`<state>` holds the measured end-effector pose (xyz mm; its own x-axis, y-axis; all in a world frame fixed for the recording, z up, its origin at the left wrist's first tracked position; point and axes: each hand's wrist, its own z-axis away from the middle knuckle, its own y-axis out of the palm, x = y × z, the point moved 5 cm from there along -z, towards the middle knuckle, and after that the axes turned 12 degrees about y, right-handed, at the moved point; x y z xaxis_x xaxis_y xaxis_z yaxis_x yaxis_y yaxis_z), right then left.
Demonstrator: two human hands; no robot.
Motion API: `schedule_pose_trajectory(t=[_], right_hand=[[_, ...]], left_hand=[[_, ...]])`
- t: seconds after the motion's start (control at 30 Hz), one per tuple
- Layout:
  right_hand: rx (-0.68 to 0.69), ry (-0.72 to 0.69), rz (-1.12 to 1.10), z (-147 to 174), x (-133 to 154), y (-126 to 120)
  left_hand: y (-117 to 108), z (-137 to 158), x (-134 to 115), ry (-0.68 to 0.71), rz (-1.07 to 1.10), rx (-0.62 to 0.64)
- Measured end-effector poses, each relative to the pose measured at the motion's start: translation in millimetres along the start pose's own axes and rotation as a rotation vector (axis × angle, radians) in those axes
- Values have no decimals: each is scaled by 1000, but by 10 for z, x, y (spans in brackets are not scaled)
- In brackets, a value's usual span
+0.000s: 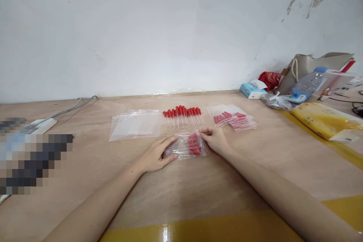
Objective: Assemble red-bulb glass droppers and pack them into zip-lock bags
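A clear zip bag (182, 149) with several red-bulbed droppers (194, 147) inside lies on the table in front of me. My left hand (157, 155) grips its left end, thumb along the near side and fingers on the far side. At the right end, my right hand (217, 140) pinches the zip edge by its far corner. Just beyond the bag, loose droppers (181, 111) lie in a row, red bulbs pointing away. To their left is a stack of flat zip bags (136, 123). On the right, filled bags of droppers (231, 117) lie overlapping.
At the back right stand a blue tissue box (252, 90), a plastic bottle (307, 85), a grey bag (320, 64) and a yellow packet (323, 119). A power strip (45, 125) with a grey cable lies at the left, near a blurred-out dark item. Yellow tape (198, 228) runs along the front edge.
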<state>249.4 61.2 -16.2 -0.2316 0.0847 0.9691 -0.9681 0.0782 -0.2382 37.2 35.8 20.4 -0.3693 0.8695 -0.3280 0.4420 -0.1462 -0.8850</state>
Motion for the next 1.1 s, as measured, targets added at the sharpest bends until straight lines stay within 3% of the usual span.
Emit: schedule_pose_trajectory(t=[0.1,0.3,0.37,0.47,0.57,0.63,0.73,0.8,0.87,0.97,1.1], right_hand=[[-66,16,91,-32,-30,37],[-52,39,74,-83,7,-30],[22,48,68,-78,40,-65],[264,34,125,-24,78,16],[271,19,157,33,103,40],[274,29,92,67,142,9],[388,87,-145,96,237,-127],[306,101,-324,48,298,-353],[104,49,-469,-35,323,-630],[-136,-56,-565,-159,261,-896],[-273,-13,-515,-306,10,-906]], left_hand=[[-5,3,1,-7,-3,1],[14,13,19,8,-5,13],[27,15,32,13,-8,23],[34,20,40,12,-19,34],[31,19,19,24,-43,41],[-2,16,15,25,-112,-3],[-145,56,114,-93,-312,-215],[-260,138,255,-252,-453,-363],[-345,234,424,-420,-574,-413],[-417,348,656,-609,-679,-358],[-398,415,855,-780,-613,-188]])
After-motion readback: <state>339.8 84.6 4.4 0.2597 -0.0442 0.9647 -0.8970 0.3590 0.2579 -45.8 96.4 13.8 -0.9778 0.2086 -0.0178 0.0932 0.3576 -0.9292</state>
